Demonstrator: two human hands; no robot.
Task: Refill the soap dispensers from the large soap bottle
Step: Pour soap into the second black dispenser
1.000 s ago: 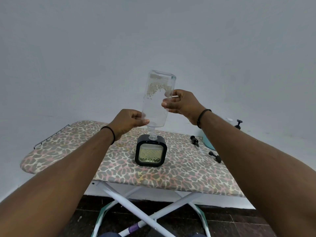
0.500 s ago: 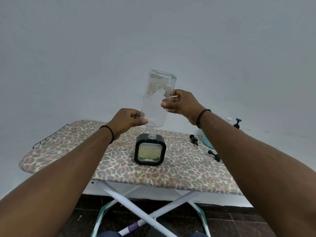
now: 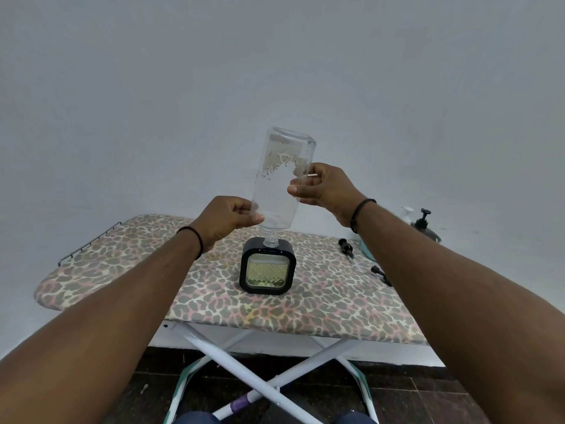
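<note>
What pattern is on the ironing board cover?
Leopard print, tan and pink with grey spots, on the ironing board cover; head view.

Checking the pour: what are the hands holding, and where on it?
Both grip the upturned clear bottle: left hand near its shoulder, low down; right hand on its upper side.

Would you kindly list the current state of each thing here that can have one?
large soap bottle: inverted, uncapped, nearly empty, neck over the dispenser's opening.
square soap dispenser: upright on ironing board, pump off, mostly full.
left hand: grips the bottle low.
right hand: grips the bottle higher.
two pump heads: lying loose on the board.
dark pump bottle: upright, pump on.
</note>
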